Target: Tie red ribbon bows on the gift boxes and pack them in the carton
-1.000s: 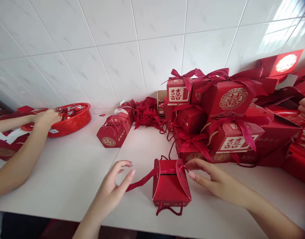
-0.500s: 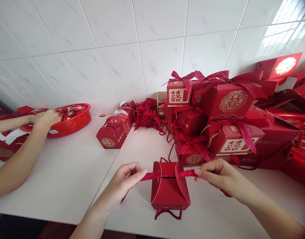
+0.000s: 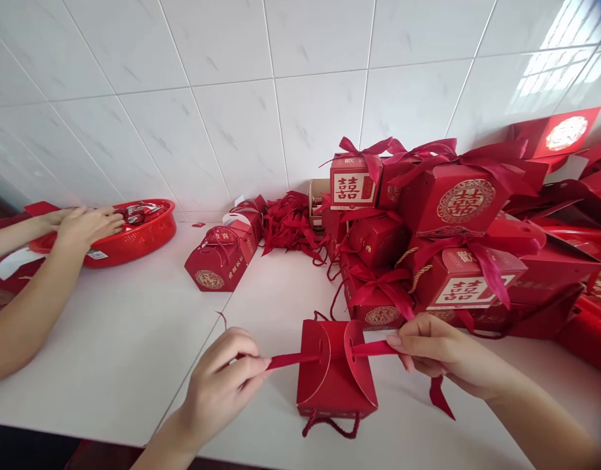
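Note:
A small red gift box (image 3: 334,391) with rope handles stands on the white table in front of me. A red ribbon (image 3: 293,360) runs through the slots in its two curved top flaps. My left hand (image 3: 227,375) pinches one end of the ribbon, left of the box. On the other side my right hand (image 3: 435,349) pinches the opposite end, and a loose tail hangs beneath it. The ribbon is stretched between both hands, and the flaps lean inward over the box top.
Stacked red boxes with bows (image 3: 462,202) fill the right side. Behind lie a heap of red ribbons (image 3: 291,225) and a closed red box (image 3: 212,264). At left another person's hands (image 3: 87,225) rest over a red plastic basket (image 3: 138,238) holding wrapped items.
My left hand has moved left and slightly down, drawing the ribbon out. The left flap has folded further inward. The other person's second hand has come into view at the basket.

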`<state>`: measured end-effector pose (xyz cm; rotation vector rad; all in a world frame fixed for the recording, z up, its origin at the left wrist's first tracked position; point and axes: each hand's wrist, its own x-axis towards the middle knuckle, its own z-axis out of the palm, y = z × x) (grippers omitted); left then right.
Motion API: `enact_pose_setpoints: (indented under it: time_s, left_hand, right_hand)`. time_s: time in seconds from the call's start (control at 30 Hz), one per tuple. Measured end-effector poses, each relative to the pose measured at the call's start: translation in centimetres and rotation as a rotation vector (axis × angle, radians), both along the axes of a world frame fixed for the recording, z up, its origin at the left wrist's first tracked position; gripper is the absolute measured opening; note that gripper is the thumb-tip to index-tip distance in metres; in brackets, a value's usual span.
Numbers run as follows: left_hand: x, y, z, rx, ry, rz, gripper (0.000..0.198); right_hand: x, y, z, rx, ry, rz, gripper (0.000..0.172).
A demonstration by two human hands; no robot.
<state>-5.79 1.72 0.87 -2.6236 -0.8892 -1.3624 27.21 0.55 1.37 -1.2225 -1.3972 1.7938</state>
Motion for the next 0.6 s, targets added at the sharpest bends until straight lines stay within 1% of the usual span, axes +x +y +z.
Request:
enact_pose_setpoints:
  time_s: [0.03, 0.1, 0.17, 0.23, 0.37, 0.43, 0.47, 0.53, 0.57, 0.6]
  left_hand:
    - [-0.2, 0.0, 0.1, 0.110, 0.043, 0.014, 0.024]
    - [-0.5, 0.2, 0.1, 0.246, 0.094, 0.065, 0.025]
    - [-0.9, 0.5, -0.2, 0.321, 0.130, 0.101, 0.024]
    - [-1.0, 0.8, -0.8, 0.335, 0.173, 0.118, 0.023]
    - [-0.8, 0.7, -2.5, 0.264, 0.290, 0.087, 0.020]
    - [-0.7, 0.3, -3.0, 0.202, 0.338, 0.093, 0.021]
    - [-0.8, 0.1, -3.2, 0.154, 0.336, 0.119, 0.023]
    - [-1.5, -0.5, -3.3, 0.017, 0.274, 0.197, 0.026]
    - [-1.9, -0.8, -3.3, -0.069, 0.233, 0.225, 0.023]
    - [-2.3, -1.2, -3.3, -0.159, 0.204, 0.224, 0.016]
  right_hand:
    - [0.1, 0.0, 0.1, 0.020, -0.017, 0.008, 0.046]
    - [0.2, -0.1, 0.1, 0.058, -0.068, 0.029, 0.047]
    - [0.2, -0.1, -0.1, 0.076, -0.121, 0.041, 0.047]
    - [0.0, 0.0, -0.5, 0.077, -0.174, 0.053, 0.046]
    - [-0.6, -0.2, -1.5, 0.109, -0.281, 0.090, 0.044]
    - [-0.2, -0.8, -1.8, 0.174, -0.374, 0.071, 0.042]
    - [0.2, -1.4, -1.9, 0.233, -0.446, 0.029, 0.039]
    - [1.4, -3.2, -2.2, 0.393, -0.612, -0.118, 0.036]
    - [2.0, -4.2, -2.3, 0.456, -0.677, -0.197, 0.040]
    - [2.5, -5.3, -2.4, 0.483, -0.717, -0.264, 0.043]
